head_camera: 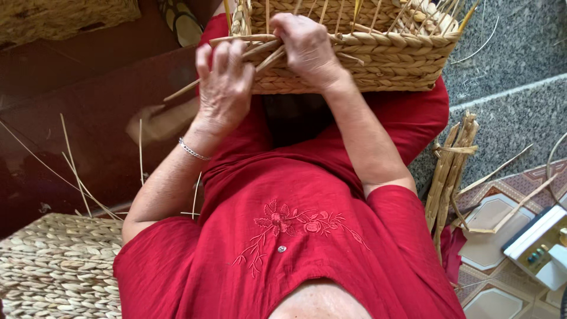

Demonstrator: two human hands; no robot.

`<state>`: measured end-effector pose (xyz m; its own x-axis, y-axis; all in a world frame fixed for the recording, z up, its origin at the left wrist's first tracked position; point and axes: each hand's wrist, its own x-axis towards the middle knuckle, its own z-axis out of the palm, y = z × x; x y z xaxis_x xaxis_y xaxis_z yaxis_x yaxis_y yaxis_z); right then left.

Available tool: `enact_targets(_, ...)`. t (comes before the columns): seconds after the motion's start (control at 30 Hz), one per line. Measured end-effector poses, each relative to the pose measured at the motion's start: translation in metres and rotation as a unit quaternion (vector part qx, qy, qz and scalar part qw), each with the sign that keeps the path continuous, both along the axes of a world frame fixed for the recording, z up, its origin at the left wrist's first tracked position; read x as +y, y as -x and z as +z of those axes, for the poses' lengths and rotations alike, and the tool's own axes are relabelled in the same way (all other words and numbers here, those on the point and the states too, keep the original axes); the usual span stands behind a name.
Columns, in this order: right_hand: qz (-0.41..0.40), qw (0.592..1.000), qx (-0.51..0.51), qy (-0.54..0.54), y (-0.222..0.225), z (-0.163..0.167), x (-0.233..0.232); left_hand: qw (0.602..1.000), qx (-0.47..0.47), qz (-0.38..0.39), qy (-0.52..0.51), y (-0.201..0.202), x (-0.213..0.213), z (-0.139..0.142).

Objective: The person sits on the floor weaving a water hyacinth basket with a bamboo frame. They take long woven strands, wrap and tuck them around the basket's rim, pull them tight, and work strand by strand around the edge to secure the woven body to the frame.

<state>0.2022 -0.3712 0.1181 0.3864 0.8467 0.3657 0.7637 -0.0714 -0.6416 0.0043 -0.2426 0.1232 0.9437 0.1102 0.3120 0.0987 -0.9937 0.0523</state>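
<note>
a: dried straw, pale tan. half-woven basket [366,53] rests on the lap, on the red dress [307,236], its upright stakes standing loose above the braided rim.

b: hands?

a: left hand [224,88] at the basket's near left corner, grip closed around a bundle of loose strands [260,56] that runs across the rim. right hand [307,47] just beside it on the rim, fingers curled down over the same strands, pinning them to the weave.

b: how would it handle?

a: light, i judge. the woven wall looks firm enough to hold by the rim; the free strands look springy and brittle, likely to crack if bent sharply. best held low, close to the weave, not by the tips.

b: around the basket?

a: right of it, a tied bundle of stalks [452,165] on the tiled floor. near left, a flat woven mat [59,266], stray stalks above it.
</note>
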Motion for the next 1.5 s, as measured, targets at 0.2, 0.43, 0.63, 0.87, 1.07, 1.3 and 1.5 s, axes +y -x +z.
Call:
enact_targets(0.2,0.073,0.997,0.004,0.026,-0.009,0.021,-0.002,0.989,-0.133,0.07,-0.007,-0.032,0.018,0.013)
enact_targets(0.43,0.016,0.995,0.089,0.041,-0.009,0.015,0.003,0.979,-0.132,-0.036,0.153,-0.056,0.01,-0.008)
enact_targets(0.63,0.009,0.993,0.108,0.05,-0.009,0.014,0.004,0.965,-0.054,0.085,0.243,-0.111,0.034,-0.001)
enact_targets(0.87,-0.006,0.996,0.091,-0.017,-0.004,0.004,0.007,0.774,-0.183,0.115,0.595,-0.078,0.02,-0.012)
enact_targets(1.07,-0.08,0.996,0.028,-0.023,0.002,-0.007,0.02,0.434,-0.159,0.17,0.87,-0.062,0.013,-0.018)
enact_targets(1.3,-0.023,0.997,-0.075,0.004,0.001,0.002,0.018,0.903,-0.212,-0.046,0.37,-0.032,0.019,-0.008)
enact_targets(1.5,-0.031,0.998,-0.047,0.012,0.002,0.007,0.018,0.979,-0.15,0.057,0.129,-0.036,0.072,-0.017)
